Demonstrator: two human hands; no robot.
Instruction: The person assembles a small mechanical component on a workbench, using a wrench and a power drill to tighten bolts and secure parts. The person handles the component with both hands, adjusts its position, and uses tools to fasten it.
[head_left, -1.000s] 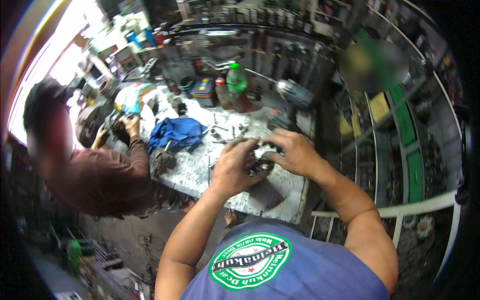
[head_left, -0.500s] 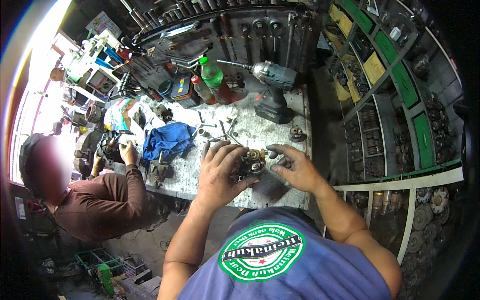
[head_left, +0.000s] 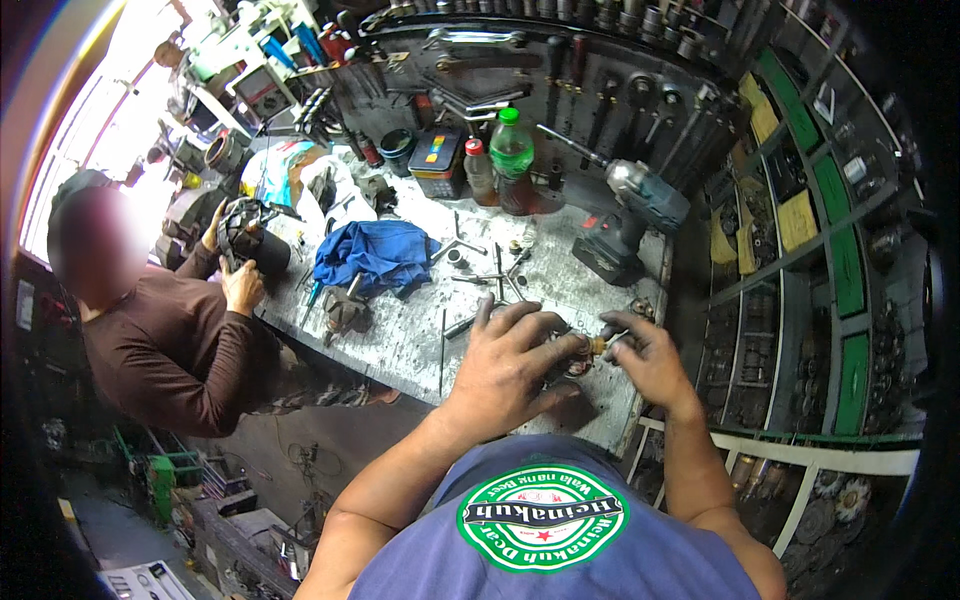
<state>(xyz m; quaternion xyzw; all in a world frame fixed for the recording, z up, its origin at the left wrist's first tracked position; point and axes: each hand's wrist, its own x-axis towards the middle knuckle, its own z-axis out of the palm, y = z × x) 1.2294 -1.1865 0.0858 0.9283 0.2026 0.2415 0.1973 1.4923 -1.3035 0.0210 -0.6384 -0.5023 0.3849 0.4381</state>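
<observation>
My left hand point(head_left: 520, 362) is wrapped over a round, dark metal machine part point(head_left: 578, 364) at the near right of the workbench, its palm hiding much of it. A brass-coloured fitting point(head_left: 600, 345) sticks out of the part's right side. Against that fitting, the thumb and fingertips of my right hand point(head_left: 648, 360) are pinched together. A small metal part point(head_left: 642, 308) lies just beyond my right hand. Left of my left hand, a thin dark rod point(head_left: 443, 350) rests on the bench, and several metal tools and a three-armed wrench point(head_left: 497, 274) lie farther off.
A cordless impact driver point(head_left: 625, 225) stands at the back right. Two bottles point(head_left: 515, 165), a dark box point(head_left: 437, 165) and a blue cloth point(head_left: 370, 257) are farther left. At left, a co-worker point(head_left: 180, 330) handles a dark cylindrical part point(head_left: 258, 245). Shelves of parts point(head_left: 790, 270) line the right.
My right fingers have closed in from beside the part onto its brass-coloured fitting. The view has shifted, so the bench sits differently. The co-worker's dark cylinder shows more fully.
</observation>
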